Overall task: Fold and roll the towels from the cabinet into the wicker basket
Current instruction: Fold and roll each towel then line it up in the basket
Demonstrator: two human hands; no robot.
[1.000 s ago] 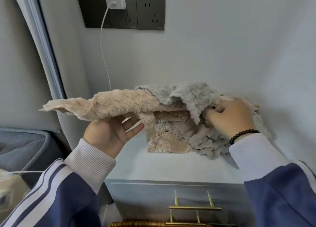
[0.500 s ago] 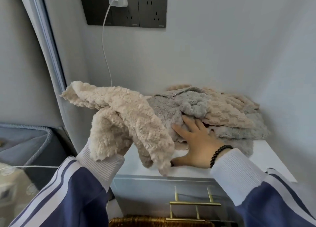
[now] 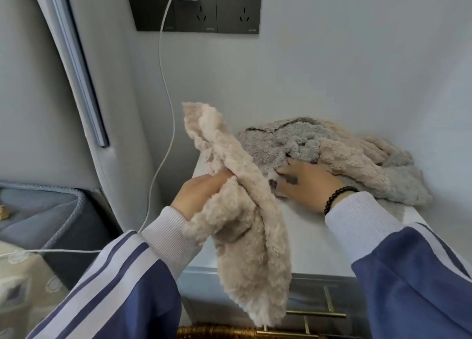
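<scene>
Since half a second ago the left hand [image 3: 201, 195] has swung the beige towel [image 3: 245, 226] inward, so it now hangs in front of the cabinet top [image 3: 319, 241] rather than out at nine o'clock. That hand's fingers are curled round the towel's middle; one end stands up toward twelve o'clock, the rest droops past the cabinet's front edge toward six. The right hand [image 3: 304, 185] lies flat, fingers spread, on the towel pile [image 3: 357, 157] heaped at the back corner around two o'clock. Bare cabinet surface shows in front of the pile. At six o'clock a sliver of the wicker basket [image 3: 217, 332] shows below the brass handle [image 3: 316, 314]. A white cable [image 3: 168, 109] hangs at ten o'clock.
</scene>
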